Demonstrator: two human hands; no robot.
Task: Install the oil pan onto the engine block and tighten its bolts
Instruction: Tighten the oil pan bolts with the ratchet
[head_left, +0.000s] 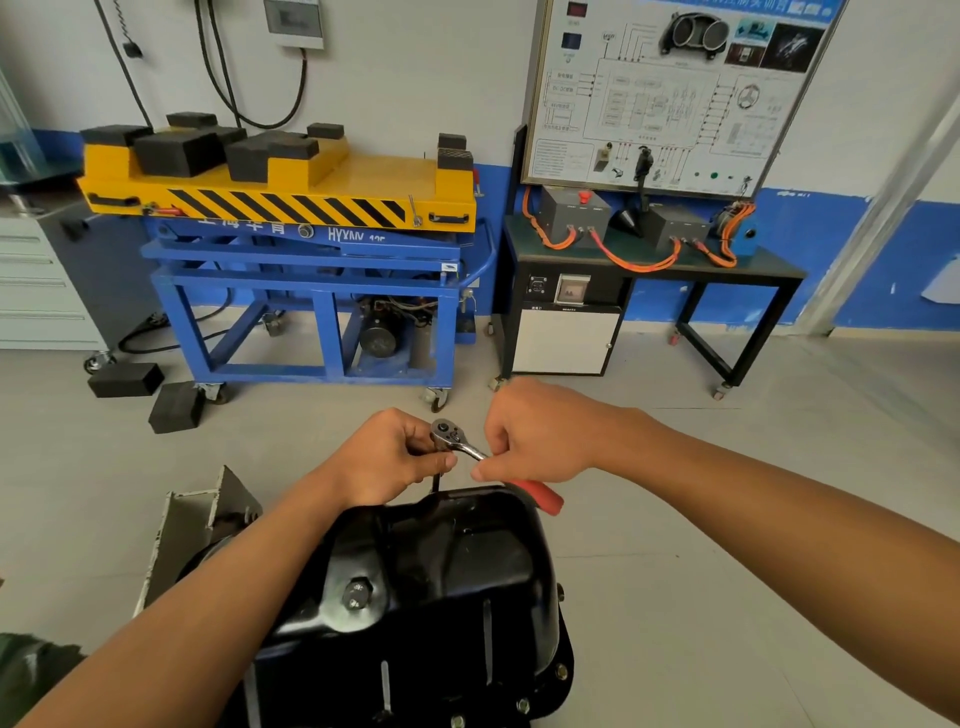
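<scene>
A glossy black oil pan (447, 577) sits bottom-up in the lower middle, its drain plug (357, 593) facing me. Several bolts (561, 670) show along its near right flange. Over the pan's far edge stands a chrome ratchet wrench (451, 435) with a red handle (540, 494) and a dark extension bar (435, 484) reaching down to the rim. My left hand (387, 457) pinches the bar just under the ratchet head. My right hand (535, 434) grips the ratchet's shank and handle. The engine block below the pan is mostly hidden.
A grey metal stand bracket (192, 525) juts out left of the pan. Behind, on the tiled floor, stand a blue and yellow lift cart (311, 260), loose black rubber blocks (150, 395), and a black table (649, 265) with a wiring training board.
</scene>
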